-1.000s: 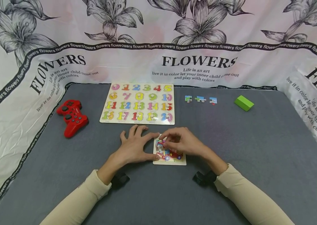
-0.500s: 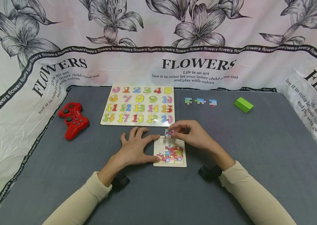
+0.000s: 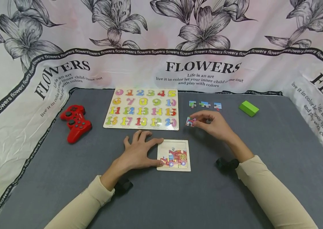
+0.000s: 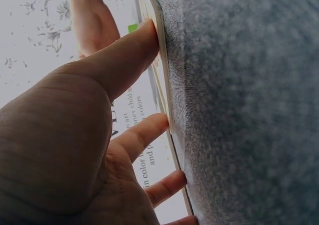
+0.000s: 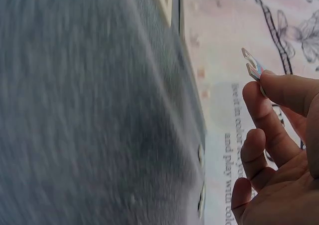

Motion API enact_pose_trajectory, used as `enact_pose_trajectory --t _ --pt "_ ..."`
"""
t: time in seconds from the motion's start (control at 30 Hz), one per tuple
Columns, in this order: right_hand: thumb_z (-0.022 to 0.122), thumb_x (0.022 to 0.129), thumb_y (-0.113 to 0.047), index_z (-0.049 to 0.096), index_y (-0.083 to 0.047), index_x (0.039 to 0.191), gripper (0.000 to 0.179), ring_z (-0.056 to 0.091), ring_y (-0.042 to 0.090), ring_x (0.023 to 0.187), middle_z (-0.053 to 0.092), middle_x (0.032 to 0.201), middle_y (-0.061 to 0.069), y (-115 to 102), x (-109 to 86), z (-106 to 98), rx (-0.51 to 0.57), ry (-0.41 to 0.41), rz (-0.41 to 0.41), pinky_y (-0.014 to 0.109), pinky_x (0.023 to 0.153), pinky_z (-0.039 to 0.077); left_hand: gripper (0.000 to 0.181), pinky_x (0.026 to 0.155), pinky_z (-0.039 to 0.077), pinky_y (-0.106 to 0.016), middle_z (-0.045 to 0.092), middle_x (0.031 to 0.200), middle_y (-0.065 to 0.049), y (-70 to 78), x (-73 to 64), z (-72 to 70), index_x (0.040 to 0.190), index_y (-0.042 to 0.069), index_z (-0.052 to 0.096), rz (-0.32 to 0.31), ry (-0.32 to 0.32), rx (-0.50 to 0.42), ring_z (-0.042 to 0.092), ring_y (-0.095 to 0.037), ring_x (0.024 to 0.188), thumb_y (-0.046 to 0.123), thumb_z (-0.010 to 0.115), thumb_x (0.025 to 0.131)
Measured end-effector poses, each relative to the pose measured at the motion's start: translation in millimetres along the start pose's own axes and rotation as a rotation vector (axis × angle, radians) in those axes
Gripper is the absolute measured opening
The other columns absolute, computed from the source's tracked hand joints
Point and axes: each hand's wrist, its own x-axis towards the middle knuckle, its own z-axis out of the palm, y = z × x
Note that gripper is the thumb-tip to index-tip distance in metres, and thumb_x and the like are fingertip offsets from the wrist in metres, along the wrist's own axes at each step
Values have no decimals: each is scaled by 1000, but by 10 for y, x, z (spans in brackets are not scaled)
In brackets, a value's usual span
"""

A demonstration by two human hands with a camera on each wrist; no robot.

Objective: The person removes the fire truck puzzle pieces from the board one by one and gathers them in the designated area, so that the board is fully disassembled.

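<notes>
A small wooden jigsaw tray [image 3: 174, 169] lies on the grey table, with several red vehicle pieces set in its lower part and bare wood above. My left hand [image 3: 138, 153] spreads at the tray's left side, thumb and index finger touching its edge; the left wrist view shows the thumb [image 4: 134, 48] resting on the rim. Between thumb and index finger, my right hand [image 3: 214, 125] pinches a jigsaw piece [image 3: 190, 121] above the table, right of the tray. The right wrist view shows that piece [image 5: 252, 65] held at the fingertips, the other fingers loosely bent.
A number board [image 3: 141, 108] lies behind the tray. Three loose jigsaw pieces [image 3: 205, 104] form a row at the back, beside a green block [image 3: 248, 108]. A red game controller [image 3: 76, 123] sits on the left. Flower-printed cloth [image 3: 204, 71] borders the table's back.
My right hand has lifted the jigsaw piece out of the tray and carried it up and to the right. The left hand stays at the tray's left edge.
</notes>
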Motion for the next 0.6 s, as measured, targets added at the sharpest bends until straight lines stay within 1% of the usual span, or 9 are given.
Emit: enact_pose_trajectory --t 0.03,0.07,0.23,0.27,0.3,0.4,0.6 --pt "72 95 -15 76 -13 117 22 59 14 76 73 91 11 17 13 -23 -10 4 -2 27 68 45 81 109 6 -83 32 160 -14 0 0 -2 150 38 49 -1 -1 0 17 -45 152 62 80 79" --pt "72 95 -13 75 -10 117 22 58 14 76 73 90 14 -12 15 -48 -18 5 -6 27 67 45 81 109 6 -83 32 160 -14 0 0 -3 150 38 49 -2 -2 0 16 -45 152 62 80 79" --pt "71 95 -9 75 -8 118 23 58 11 76 73 90 15 106 107 -113 -52 -11 -12 25 67 45 81 109 6 -83 31 160 -14 -7 -7 -4 151 38 49 -3 -5 -2 16 -45 152 62 80 79" --pt "70 95 -9 75 -7 119 24 59 11 76 73 91 14 132 127 -121 -59 -19 -7 25 67 45 81 109 6 -83 32 160 -14 -10 -8 -3 150 38 49 -3 -3 -2 16 -45 152 61 80 79" --pt "71 95 -11 75 -9 119 24 59 10 76 74 91 12 205 160 -123 -70 -27 1 24 67 46 81 109 6 -83 32 160 -14 -13 -8 -2 150 38 49 -3 -1 -1 16 -45 152 61 80 79" --pt "70 96 -11 75 -10 119 24 58 10 74 74 92 12 280 236 -128 -112 -50 29 25 66 45 80 109 6 -83 32 160 -14 -18 -8 0 150 38 50 -2 3 1 16 -45 152 61 80 79" --pt "69 97 -13 73 -7 122 26 54 11 68 73 94 14 349 372 -137 -151 -86 81 27 63 44 79 109 6 -83 32 160 -12 -17 -4 2 150 39 49 0 6 1 16 -44 152 60 80 80"
